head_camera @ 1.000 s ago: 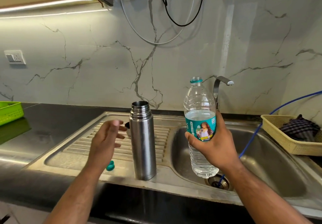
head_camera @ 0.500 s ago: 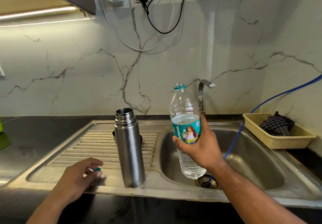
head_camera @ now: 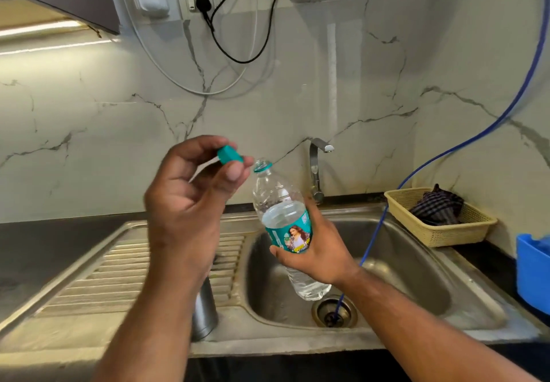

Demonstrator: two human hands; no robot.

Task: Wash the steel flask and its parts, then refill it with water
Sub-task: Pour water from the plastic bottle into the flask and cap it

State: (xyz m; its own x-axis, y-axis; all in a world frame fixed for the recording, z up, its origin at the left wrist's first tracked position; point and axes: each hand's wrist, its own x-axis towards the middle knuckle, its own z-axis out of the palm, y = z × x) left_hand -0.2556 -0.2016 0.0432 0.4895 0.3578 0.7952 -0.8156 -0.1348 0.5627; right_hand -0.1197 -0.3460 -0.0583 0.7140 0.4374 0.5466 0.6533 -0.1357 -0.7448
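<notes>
So the left hand is up in front of the wall, pinching a little teal cap between thumb and fingers. The cap sits just beside the open mouth of the plastic water bottle, not on it. The right hand is wrapped around the bottle at its label and holds it over the sink basin, tilted so the neck leans left toward the cap. The bottle looks roughly half full.

The steel flask stands upright on the near edge of the drainboard, just left of the basin. Only its lower body shows, the rest is hidden behind the left forearm, so I can't tell if the top is open.

A tap stands at the far side of the basin, and a blue hose runs down into the drain. On the counter to the right there's a tan basket with a dark checked cloth in it, and a blue container nearer at the edge.
</notes>
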